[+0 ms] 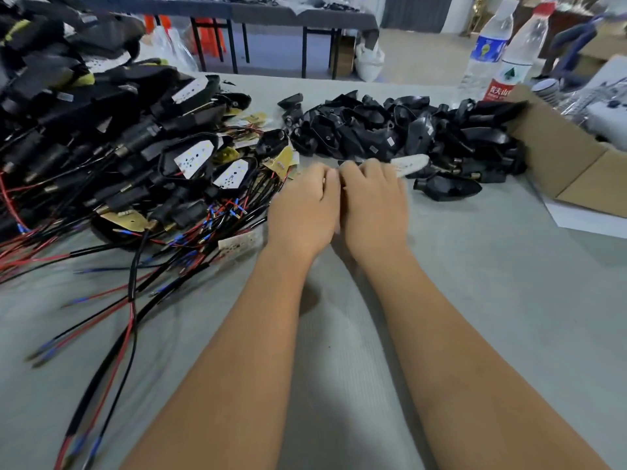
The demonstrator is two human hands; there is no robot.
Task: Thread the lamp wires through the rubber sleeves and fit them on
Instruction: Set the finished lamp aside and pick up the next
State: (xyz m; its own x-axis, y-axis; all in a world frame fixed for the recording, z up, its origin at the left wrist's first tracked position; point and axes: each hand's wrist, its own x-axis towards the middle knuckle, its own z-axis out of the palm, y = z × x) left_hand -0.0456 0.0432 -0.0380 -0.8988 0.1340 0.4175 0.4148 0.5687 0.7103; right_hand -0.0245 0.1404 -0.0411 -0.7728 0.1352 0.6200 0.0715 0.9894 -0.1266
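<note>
My left hand and right hand are curled together mid-tabletop; white lamp board pokes rightward from my right fingers, left grip hidden.

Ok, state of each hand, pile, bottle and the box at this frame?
Left hand: curled, against the right hand.
Right hand: holds a white LED board.
Wired lamps: heaped left.
Rubber sleeves: loose pile.
Water bottles: upright, capped.
Cardboard box: open.

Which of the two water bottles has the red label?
The nearer, right-hand bottle, with a red cap and red label, beside the cardboard box. The other bottle, left of it, carries a blue label.
</note>
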